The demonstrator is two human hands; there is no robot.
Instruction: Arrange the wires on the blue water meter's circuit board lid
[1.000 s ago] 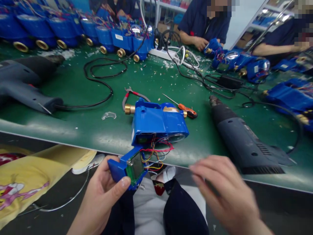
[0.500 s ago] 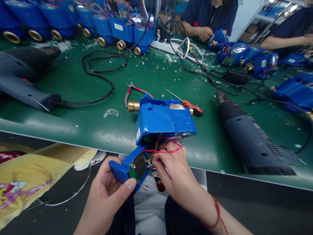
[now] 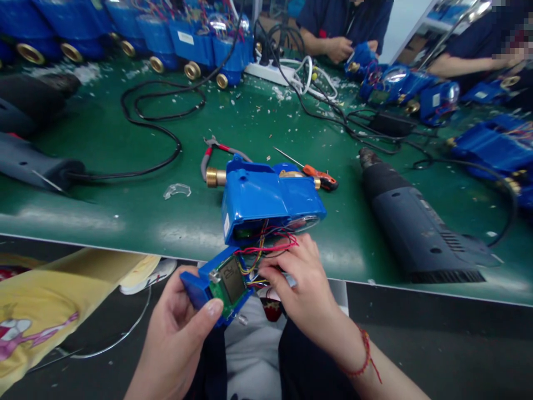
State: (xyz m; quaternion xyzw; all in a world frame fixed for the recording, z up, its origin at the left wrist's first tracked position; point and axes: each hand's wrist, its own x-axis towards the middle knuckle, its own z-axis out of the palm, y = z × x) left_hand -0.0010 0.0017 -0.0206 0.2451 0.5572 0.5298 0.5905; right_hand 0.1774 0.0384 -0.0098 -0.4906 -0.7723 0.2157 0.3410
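So my left hand (image 3: 177, 319) has the display module (image 3: 234, 286) gripped, right hand (image 3: 303, 278) is at the wires (image 3: 261, 248) (can't tell if pinching), and the blue housing (image 3: 260, 197) lies crosswise just beyond both on the desk (image 3: 125, 203), nearer my right.

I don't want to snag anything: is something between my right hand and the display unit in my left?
Just the coloured wires, between the right hand and the display unit, which the left hand holds. Nothing else visible.

Glossy blue plastic housing (image 3: 258, 197); threaded brass-coloured metal fitting (image 3: 215, 177); matt plastic heat gun (image 3: 410, 222); smooth, shiny tabletop (image 3: 125, 214).
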